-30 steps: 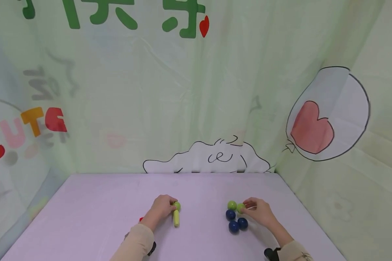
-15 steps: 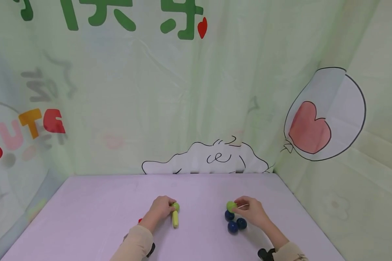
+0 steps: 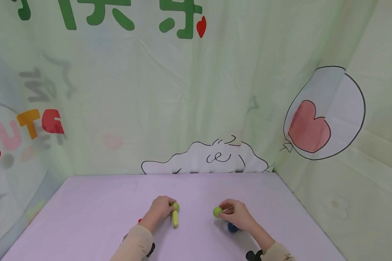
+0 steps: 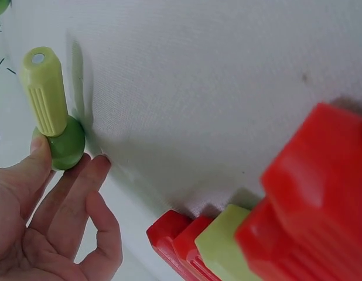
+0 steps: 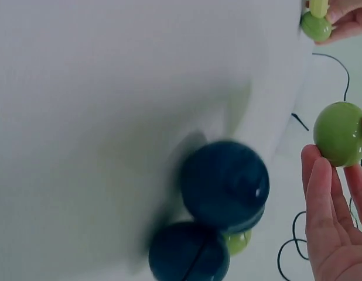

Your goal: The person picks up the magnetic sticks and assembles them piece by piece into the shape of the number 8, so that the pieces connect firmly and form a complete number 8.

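My left hand (image 3: pixel 161 207) pinches a green ball (image 4: pixel 68 145) at the table's middle. A yellow-green ribbed magnetic rod (image 4: pixel 46 91), with a grey disc in its end, is joined to that ball and points toward me in the head view. My right hand (image 3: pixel 237 214) holds a second green ball (image 5: pixel 339 134) between thumb and fingers, apart from the first one. Below that hand are dark blue balls (image 5: pixel 225 186), and behind them in the right wrist view shows part of another green ball (image 5: pixel 239 241). In the head view the right hand hides most of this group.
Several red rods (image 4: pixel 310 175) and a yellow-green rod (image 4: pixel 226 243) lie by the left forearm; in the head view only a red bit (image 3: pixel 139 220) shows past the arm. The lilac table (image 3: pixel 98 203) ends at a printed curtain (image 3: pixel 170 90) at the back.
My right hand has drawn a green ball away from the cluster, leftward toward the left hand. The left hand keeps its ball and rod in nearly the same place.
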A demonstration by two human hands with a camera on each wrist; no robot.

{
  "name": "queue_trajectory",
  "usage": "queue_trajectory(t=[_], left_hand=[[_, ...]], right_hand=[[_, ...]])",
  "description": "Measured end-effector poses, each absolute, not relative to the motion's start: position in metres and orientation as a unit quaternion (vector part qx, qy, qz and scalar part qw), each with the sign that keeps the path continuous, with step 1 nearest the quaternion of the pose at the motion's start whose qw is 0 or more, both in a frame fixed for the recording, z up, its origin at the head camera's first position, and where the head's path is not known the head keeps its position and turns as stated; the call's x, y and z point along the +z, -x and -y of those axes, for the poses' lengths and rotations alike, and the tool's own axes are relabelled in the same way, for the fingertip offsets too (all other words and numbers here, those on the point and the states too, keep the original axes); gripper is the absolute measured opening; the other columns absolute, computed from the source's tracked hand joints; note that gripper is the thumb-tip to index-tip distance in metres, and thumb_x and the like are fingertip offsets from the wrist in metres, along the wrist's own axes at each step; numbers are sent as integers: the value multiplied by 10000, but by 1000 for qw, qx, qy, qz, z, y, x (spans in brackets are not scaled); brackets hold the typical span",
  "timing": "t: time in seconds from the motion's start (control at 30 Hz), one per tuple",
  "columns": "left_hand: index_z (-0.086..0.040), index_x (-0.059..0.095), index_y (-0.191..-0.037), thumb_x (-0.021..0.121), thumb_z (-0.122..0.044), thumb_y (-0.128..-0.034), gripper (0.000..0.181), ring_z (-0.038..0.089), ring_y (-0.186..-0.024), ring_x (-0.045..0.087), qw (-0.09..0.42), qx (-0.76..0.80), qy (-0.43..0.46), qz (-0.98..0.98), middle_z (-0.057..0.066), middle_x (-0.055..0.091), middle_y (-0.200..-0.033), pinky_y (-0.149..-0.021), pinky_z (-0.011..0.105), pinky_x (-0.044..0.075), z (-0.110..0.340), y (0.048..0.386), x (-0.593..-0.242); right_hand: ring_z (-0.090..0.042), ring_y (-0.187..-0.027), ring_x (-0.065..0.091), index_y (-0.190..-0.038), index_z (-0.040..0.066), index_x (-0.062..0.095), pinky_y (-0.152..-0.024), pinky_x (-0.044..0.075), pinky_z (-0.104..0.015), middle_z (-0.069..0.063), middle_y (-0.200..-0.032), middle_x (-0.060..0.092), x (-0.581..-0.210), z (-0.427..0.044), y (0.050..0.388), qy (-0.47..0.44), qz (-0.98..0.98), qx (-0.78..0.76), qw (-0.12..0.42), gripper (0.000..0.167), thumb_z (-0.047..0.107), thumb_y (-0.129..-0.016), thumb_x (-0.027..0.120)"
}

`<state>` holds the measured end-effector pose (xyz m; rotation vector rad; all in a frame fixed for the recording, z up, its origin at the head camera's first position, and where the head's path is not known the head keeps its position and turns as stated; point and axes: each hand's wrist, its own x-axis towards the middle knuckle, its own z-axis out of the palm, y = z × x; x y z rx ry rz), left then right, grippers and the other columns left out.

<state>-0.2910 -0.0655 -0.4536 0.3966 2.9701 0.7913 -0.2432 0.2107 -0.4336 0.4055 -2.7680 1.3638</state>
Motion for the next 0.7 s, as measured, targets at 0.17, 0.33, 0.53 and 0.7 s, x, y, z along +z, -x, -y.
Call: queue_trajectory(t=[0.17,0.33,0.53,0.7], left_hand=[[-47,686,-1044,674,-113,-809,245,213,-819,567,17,247,-134,-960,60,646,-877,-789,378,454,65,288,-451],[-43,686,-1041,670,-104,-812,238,212,-815,565,15,244,-136,-960,61,642,-873,-792,376,454,65,289,-454],[-44,686,-1039,668,-106,-814,234,215,-819,567,20,248,-134,-959,63,643,-879,-804,388,454,65,289,-453],[-46,686,-1041,667,-109,-815,234,206,-805,558,17,246,-137,-959,55,639,-874,-790,379,457,64,289,-453]], right_hand=[[-220,-748,622,-925,-22,622,-638,500,-229,-82,-882,638,-438,-199,244,-161,877,453,-4,247,86,-738,742],[-242,-759,622,-932,-40,616,-652,502,-236,-100,-883,638,-442,-189,244,-180,864,469,-28,259,67,-735,744],[-228,-770,624,-935,-22,622,-658,510,-253,-81,-879,634,-444,-174,244,-173,860,478,-54,256,48,-723,749],[-180,-747,612,-924,4,629,-645,509,-258,-46,-867,628,-447,-162,245,-171,863,468,-81,241,50,-721,751]])
